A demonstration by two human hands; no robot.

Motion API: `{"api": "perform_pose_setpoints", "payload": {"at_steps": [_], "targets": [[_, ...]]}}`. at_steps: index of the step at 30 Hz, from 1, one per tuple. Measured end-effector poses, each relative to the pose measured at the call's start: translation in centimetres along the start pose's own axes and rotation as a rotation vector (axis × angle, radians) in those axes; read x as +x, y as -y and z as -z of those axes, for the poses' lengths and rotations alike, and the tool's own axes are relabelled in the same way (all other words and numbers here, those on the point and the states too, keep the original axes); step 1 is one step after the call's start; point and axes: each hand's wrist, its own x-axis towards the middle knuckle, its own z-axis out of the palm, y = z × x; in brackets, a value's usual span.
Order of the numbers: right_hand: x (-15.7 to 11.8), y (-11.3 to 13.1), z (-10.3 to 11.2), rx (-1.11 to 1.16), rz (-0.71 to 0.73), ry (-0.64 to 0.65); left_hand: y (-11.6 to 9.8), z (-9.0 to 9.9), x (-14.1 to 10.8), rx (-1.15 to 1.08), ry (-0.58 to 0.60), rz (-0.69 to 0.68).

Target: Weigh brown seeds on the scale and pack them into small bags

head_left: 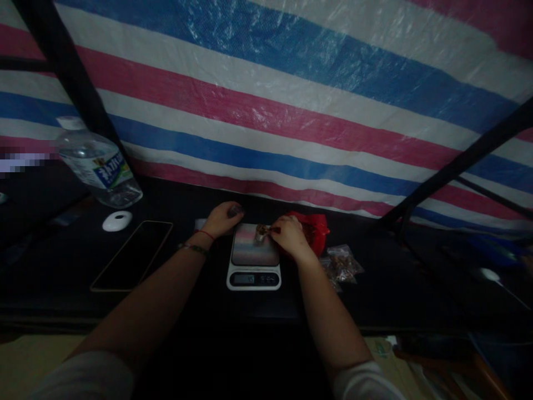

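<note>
A white digital scale (254,258) with a lit display sits on the black table in front of me. On its plate stands a small cup (260,233) with brown bits in it. My right hand (290,235) is at the cup's right side, fingers pinched together; what they hold is too small to name. Beside the scale's upper left corner, my left hand (225,219) has curled fingers, and whether they hold anything is hidden. A red bag (318,230) of dark contents lies behind my right hand. Small clear bags (343,263) of brown pieces rest right of my right wrist.
At the left are a phone (133,255), a white rounded object (117,221) and a large clear bottle (100,164). Black frame bars (453,166) stand before a striped sheet (266,105). A white cable end (490,274) lies at the right.
</note>
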Motion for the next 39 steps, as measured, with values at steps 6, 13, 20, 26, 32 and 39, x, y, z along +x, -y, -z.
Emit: {"api": "perform_pose_setpoints", "payload": {"at_steps": [6, 13, 20, 26, 32, 39], "targets": [[0.2, -0.7, 0.3, 0.122, -0.003, -0.222, 0.2, 0.0, 0.1, -0.021, 0.006, -0.017], [-0.1, -0.7, 0.7, 0.320, 0.059, -0.610, -0.2, 0.1, -0.2, -0.018, 0.003, -0.017], [-0.5, 0.6, 0.8, 0.368, 0.280, -0.500, 0.0, 0.0, 0.0, -0.002, 0.009, -0.005], [-0.6, 0.9, 0.8, 0.333, 0.377, -0.400, 0.2, -0.1, 0.0, 0.007, -0.001, -0.024], [-0.4, 0.8, 0.4, 0.290, 0.431, -0.298, 0.1, -0.1, 0.0, -0.010, -0.007, -0.030], [-0.9, 1.2, 1.3, 0.284, 0.411, -0.350, 0.1, 0.0, 0.1, 0.000, 0.005, -0.018]]}}
